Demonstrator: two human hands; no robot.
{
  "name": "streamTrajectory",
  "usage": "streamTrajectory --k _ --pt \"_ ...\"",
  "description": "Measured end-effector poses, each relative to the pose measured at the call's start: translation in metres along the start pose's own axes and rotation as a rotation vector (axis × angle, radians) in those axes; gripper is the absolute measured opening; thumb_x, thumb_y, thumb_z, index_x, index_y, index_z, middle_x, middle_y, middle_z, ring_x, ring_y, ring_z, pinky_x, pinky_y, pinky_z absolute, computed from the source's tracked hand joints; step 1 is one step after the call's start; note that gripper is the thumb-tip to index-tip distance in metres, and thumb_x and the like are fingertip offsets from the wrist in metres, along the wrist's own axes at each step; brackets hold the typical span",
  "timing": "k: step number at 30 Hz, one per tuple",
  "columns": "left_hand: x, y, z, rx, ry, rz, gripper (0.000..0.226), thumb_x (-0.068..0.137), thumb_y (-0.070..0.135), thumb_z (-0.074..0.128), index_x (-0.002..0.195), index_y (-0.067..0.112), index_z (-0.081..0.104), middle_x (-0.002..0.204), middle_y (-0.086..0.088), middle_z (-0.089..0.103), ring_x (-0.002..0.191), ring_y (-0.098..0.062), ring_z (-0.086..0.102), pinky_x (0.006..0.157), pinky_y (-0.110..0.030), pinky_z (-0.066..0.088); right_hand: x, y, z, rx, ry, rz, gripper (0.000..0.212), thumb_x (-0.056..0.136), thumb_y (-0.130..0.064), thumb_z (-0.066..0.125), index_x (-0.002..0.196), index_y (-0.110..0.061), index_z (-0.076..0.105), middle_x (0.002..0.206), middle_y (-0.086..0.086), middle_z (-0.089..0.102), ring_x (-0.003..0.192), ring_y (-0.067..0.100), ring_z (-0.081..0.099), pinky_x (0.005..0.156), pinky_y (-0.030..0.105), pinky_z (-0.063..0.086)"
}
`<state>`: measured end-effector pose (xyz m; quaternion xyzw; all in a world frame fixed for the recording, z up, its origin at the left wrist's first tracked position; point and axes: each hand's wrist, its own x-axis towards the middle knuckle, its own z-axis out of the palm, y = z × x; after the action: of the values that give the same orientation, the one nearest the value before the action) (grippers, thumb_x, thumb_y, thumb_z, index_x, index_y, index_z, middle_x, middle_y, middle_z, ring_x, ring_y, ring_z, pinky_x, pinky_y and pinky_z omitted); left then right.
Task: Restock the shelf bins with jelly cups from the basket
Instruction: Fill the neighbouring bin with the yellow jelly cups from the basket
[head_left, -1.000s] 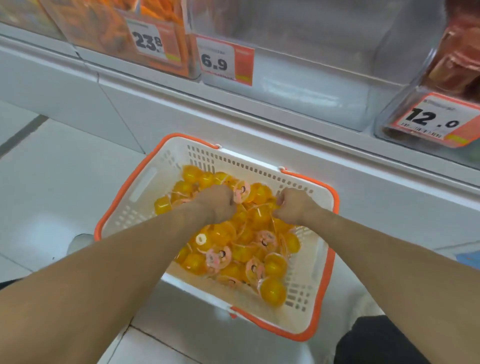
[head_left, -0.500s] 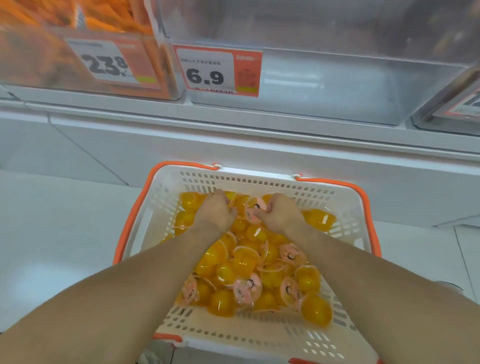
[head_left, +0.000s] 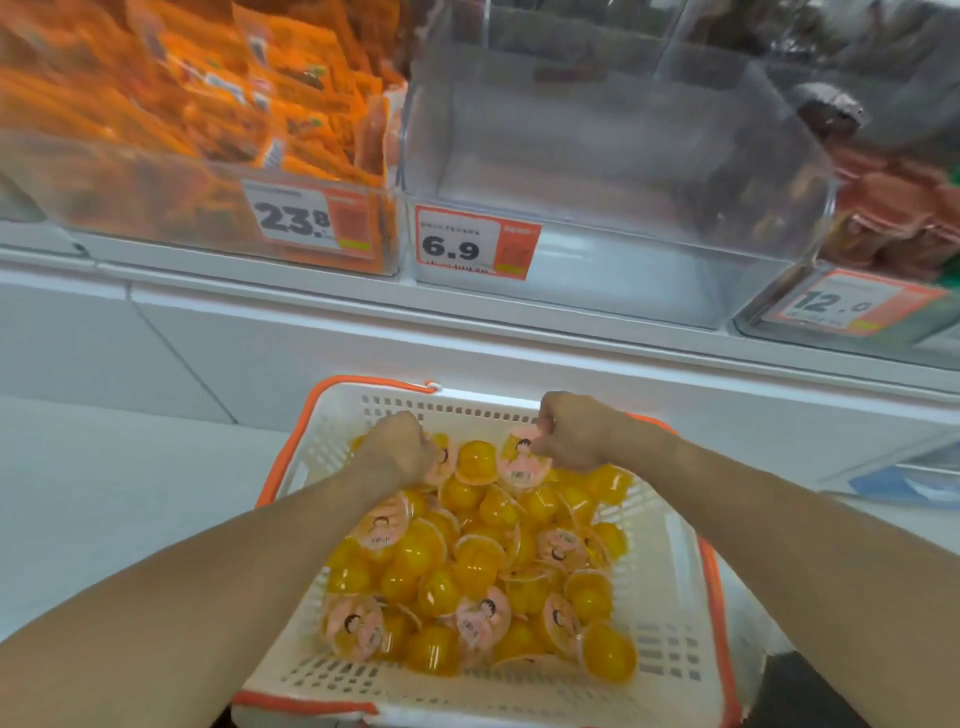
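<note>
A white basket with an orange rim (head_left: 670, 597) sits on the floor below the shelf, filled with several yellow jelly cups (head_left: 467, 566) with pink lids. My left hand (head_left: 397, 452) is closed on a jelly cup with a pink lid at the basket's far left. My right hand (head_left: 576, 431) grips jelly cups (head_left: 519, 460) at the far side, lifted just above the pile. Directly above, a clear shelf bin (head_left: 613, 228) with a 6.9 price tag (head_left: 475, 243) holds nothing.
To the left, a bin of orange snack packets (head_left: 208, 104) carries a 23.8 tag. At the right, a bin of red-brown packets (head_left: 893, 218) has a 12.0 tag. A white shelf ledge (head_left: 467, 332) juts out between basket and bins. Pale floor tiles lie to the left.
Both hands have closed on jelly cups and risen a little from the pile. The view has tilted up, showing more of the shelf bins.
</note>
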<state>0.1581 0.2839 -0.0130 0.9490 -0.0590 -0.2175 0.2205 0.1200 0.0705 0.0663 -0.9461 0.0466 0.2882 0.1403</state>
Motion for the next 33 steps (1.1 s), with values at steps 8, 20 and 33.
streamTrajectory --k 8,20,33 --pt "-0.065 0.018 -0.114 0.343 0.019 0.357 0.023 0.102 0.026 0.042 0.107 0.004 0.049 0.112 -0.012 0.051 0.102 -0.029 0.049 0.089 -0.037 0.041 -0.086 -0.006 -0.058 0.092 0.16 -0.314 0.015 0.096 -0.033 0.062 0.09 -0.029 0.048 0.07 -0.005 0.065 0.059 0.011 0.057 0.063 0.035 0.05" --pt "-0.156 0.066 -0.168 -0.886 -0.282 0.341 0.016 0.105 0.016 0.044 0.102 0.003 0.051 0.091 -0.025 0.062 0.087 -0.047 0.066 0.069 -0.051 0.06 -0.154 -0.013 -0.096 0.702 0.354 -0.494 0.005 0.1 -0.016 0.056 0.104 -0.012 0.057 0.061 -0.002 0.058 0.055 0.014 0.052 0.057 0.03 0.051" --pt "-0.126 0.103 -0.136 -0.728 -0.396 0.316 0.047 0.097 0.05 0.044 0.111 0.012 0.067 0.051 0.015 0.058 0.047 0.002 0.053 0.052 -0.012 0.039 -0.115 -0.031 -0.062 1.109 0.437 -0.338 0.007 0.103 -0.015 0.051 0.105 -0.012 0.056 0.061 0.004 0.052 0.048 0.018 0.052 0.066 0.046 0.054"
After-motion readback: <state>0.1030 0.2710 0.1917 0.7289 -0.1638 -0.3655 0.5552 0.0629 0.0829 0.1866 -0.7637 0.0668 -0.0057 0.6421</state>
